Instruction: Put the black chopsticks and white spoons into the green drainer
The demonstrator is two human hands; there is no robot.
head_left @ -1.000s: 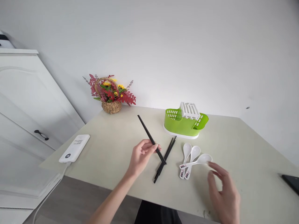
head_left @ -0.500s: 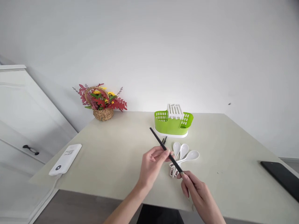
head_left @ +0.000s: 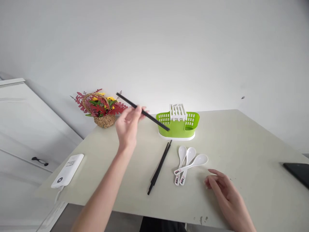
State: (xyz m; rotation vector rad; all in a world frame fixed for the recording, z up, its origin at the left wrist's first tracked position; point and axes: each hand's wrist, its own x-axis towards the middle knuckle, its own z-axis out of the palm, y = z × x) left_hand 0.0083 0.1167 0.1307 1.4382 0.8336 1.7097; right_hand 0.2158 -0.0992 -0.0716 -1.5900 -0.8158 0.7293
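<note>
My left hand [head_left: 129, 124] is raised and pinches black chopsticks [head_left: 154, 120] near their middle; whether one or two, I cannot tell. They slant down to the right, one end in front of the green utensil basket [head_left: 177, 132] with its white slotted top piece [head_left: 178, 111]. My right hand [head_left: 223, 190] is low over the table, fingers loosely bent and apart, holding nothing. To its left, white spoons [head_left: 200, 159] overlap with handles crossed. More black chopsticks [head_left: 159, 167] lie in a narrow bundle left of the spoons.
A wicker basket of artificial flowers [head_left: 105, 121] stands at the back left of the table [head_left: 241, 141]. A white power bank [head_left: 69, 170] with a cable lies at the left edge. A black phone [head_left: 298, 172] is at the right edge, and a white cabinet [head_left: 21, 129] stands left.
My left hand has lifted the chopsticks up and left, away from the spoons. My right hand has let go of them and moved right. The bundle on the table is now uncovered.
</note>
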